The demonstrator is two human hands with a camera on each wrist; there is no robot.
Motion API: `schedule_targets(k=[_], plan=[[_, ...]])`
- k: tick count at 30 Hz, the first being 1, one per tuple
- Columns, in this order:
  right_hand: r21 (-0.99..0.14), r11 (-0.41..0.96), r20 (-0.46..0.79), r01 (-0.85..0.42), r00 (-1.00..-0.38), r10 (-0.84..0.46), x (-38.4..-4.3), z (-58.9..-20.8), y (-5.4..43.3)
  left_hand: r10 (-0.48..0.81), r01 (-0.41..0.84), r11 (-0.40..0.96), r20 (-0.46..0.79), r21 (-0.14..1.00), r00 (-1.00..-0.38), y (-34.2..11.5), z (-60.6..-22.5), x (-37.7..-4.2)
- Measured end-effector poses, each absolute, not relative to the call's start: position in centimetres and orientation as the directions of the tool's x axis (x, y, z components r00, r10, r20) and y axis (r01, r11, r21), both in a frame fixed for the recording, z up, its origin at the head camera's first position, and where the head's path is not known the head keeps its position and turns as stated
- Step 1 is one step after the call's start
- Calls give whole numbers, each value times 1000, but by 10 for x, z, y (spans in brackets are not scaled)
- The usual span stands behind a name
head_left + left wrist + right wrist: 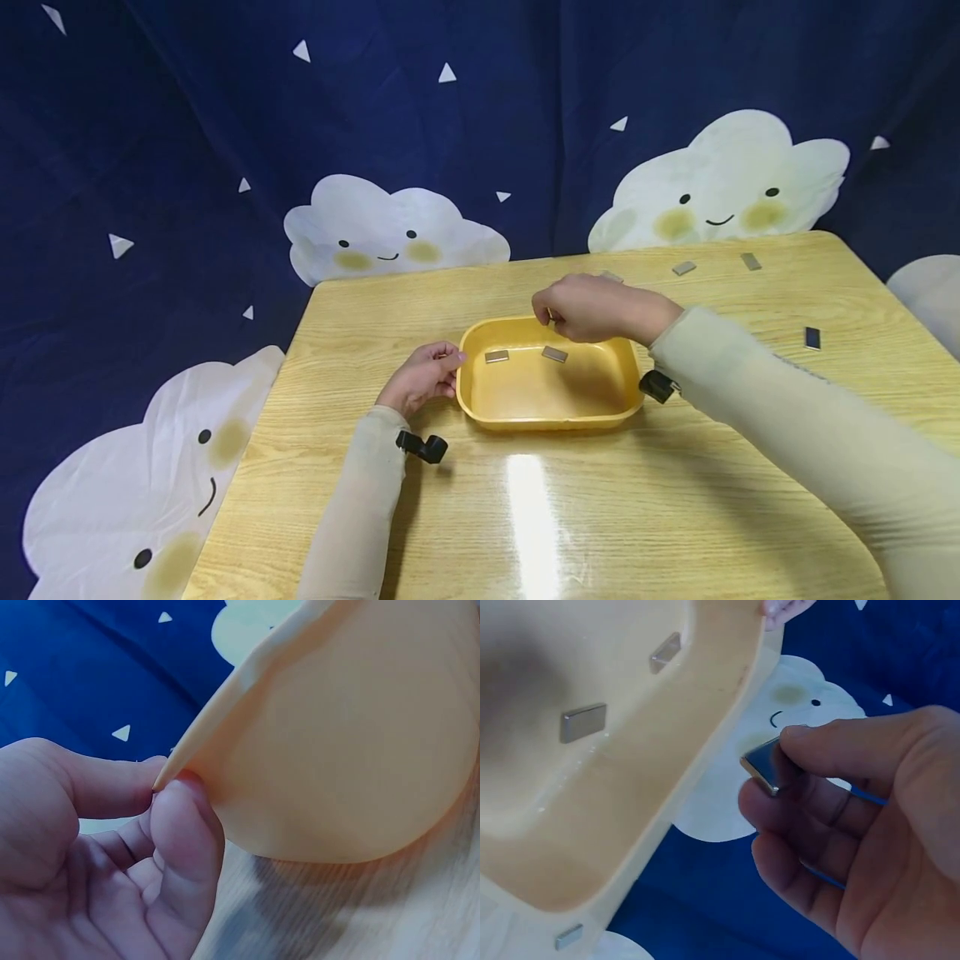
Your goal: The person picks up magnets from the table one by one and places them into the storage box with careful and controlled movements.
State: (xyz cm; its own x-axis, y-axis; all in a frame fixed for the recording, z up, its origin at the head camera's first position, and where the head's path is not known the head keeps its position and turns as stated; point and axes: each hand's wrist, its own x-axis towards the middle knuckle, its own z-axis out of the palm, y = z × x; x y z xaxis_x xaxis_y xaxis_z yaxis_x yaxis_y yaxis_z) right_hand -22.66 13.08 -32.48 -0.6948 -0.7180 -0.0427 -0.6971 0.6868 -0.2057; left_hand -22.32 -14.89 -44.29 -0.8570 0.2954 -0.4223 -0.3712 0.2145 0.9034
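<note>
A shallow yellow plastic tray (517, 400) sits on the table. My left hand (423, 375) pinches its left rim between thumb and fingers; the left wrist view shows the thumb and a fingertip on either side of the tray's edge (206, 724). Over the far rim, my right hand (592, 307) pinches a small flat silvery metal block (763, 765) between thumb and curled fingers. Inside the tray lie two similar blocks, a left one (497, 357) and a middle one (555, 354). From the head camera, the right hand hides the held block.
Beyond the right hand, a block (611, 276) lies partly hidden near the table's far edge. Two more, a tilted block (684, 268) and another (751, 262), lie farther right. A dark-faced block (812, 338) rests at the right. Behind the wooden table (360, 325) hangs a blue cloud-print curtain (420, 125).
</note>
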Motion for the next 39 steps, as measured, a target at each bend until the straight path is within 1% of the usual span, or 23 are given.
schedule_targets(k=[4, 10, 13, 19, 23, 29, 39], plan=[[-211, 697, -80, -685, -698, -711, -231, -334, 130, 286, -372, 217, -423, 902, -860, -149, -441, -223], [-195, 771, -249, -606, -730, -637, -234, -342, 131, 284, -376, 210, -424, 903, -860, -147, -441, -223], [-168, 798, -307, -578, -739, -600, -237, -346, 132, 283, -377, 209, -425, 902, -860, -147, -442, -223], [-130, 828, -337, -545, -761, -554, -243, -351, 136, 283, -373, 217, -424, 902, -861, -148, -441, -223], [-124, 833, -349, -540, -762, -546, -246, -353, 136, 281, -384, 215, -433, 898, -856, -148, -441, -223], [-81, 853, -393, -515, -770, -502, -251, -356, 133, 290, -378, 208, -426, 902, -857, -149, -444, -224], [-56, 864, -472, -500, -749, -464, -252, -367, 128, 289, -382, 202, -428, 902, -856, -149, -445, -225]])
